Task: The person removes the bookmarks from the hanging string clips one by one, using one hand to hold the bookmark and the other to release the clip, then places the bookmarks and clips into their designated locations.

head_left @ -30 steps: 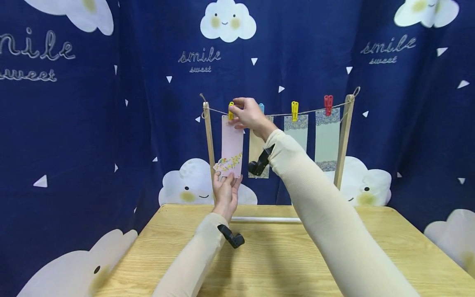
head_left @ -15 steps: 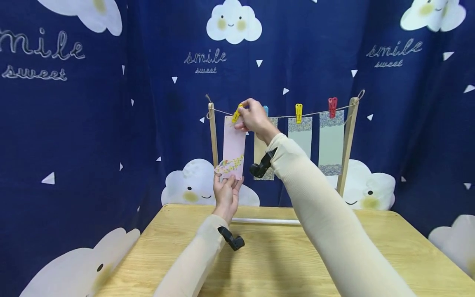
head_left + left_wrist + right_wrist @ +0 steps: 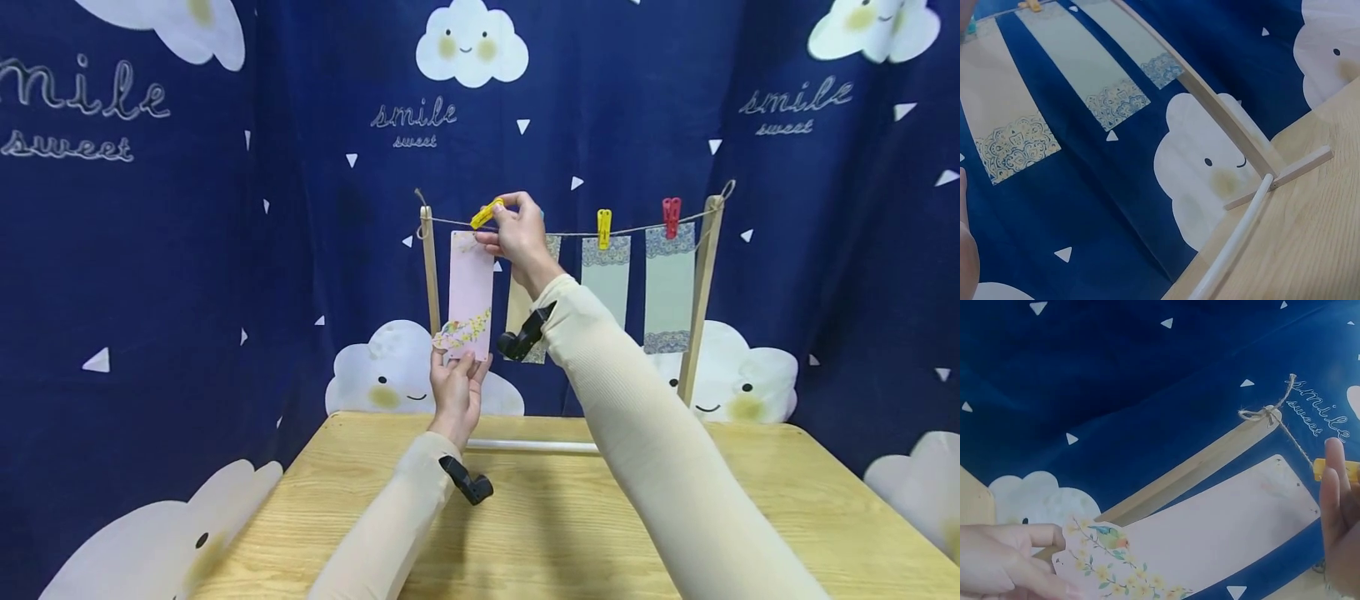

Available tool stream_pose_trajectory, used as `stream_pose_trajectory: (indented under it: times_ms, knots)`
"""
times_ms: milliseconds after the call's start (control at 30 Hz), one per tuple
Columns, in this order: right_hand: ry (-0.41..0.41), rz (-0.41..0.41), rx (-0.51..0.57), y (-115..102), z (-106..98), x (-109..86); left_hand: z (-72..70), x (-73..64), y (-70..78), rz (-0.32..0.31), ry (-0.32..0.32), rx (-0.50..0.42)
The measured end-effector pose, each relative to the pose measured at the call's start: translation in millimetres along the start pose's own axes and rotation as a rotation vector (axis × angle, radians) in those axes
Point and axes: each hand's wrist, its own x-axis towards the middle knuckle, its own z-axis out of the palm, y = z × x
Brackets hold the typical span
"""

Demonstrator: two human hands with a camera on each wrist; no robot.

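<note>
My left hand (image 3: 454, 393) holds the lower end of a pink card (image 3: 471, 279) between thumb and fingers. The card stands upright, printed with a bird and yellow blossoms (image 3: 1116, 556). My right hand (image 3: 522, 237) pinches a yellow clothespin (image 3: 487, 214), tilted, at the string (image 3: 450, 221) above the card. In the right wrist view, the card's top end lies apart from the clothespin (image 3: 1319, 469), and the string runs to that clothespin. Whether its jaws still grip the string I cannot tell.
Right of my right hand, two pale green cards (image 3: 670, 283) hang from yellow (image 3: 603, 229) and red (image 3: 671, 218) clothespins. A beige card (image 3: 517, 304) hangs partly behind my right hand. Wooden posts (image 3: 701, 292) and a white rod (image 3: 532, 447) form the stand on the table (image 3: 525, 517).
The yellow clothespin has tilted over and come up off the pink card in my right hand. My left hand keeps its hold on the card's lower end. The head view shifted slightly.
</note>
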Motion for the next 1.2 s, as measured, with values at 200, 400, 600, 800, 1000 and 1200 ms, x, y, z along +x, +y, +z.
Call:
stream_pose_trajectory:
  times_ms: [200,400,600,800,1000,1200]
  knots:
    - [-0.005,-0.059,0.021,-4.2,-2.4,-2.9,-1.9,-2.3,-1.2,0.005,0.01,-0.001]
    - [-0.047,-0.093,0.046,-6.9,-8.3,-6.9,-6.8,-5.9,-0.8,0.017,-0.004,0.006]
    - [-0.083,-0.055,0.108,-5.6,-16.8,-11.6,-13.2,-15.3,-2.8,0.021,-0.023,0.026]
    - [-0.142,-0.077,0.116,-5.1,-25.9,-18.4,-16.4,-24.6,-3.1,0.032,-0.048,0.027]
    - [-0.192,-0.077,0.095,4.7,-41.3,-27.0,-24.5,-35.6,-0.1,0.046,-0.045,0.07]
    - [-0.203,-0.07,0.115,14.3,-55.8,-33.1,-29.5,-45.0,2.9,0.051,-0.043,0.092]
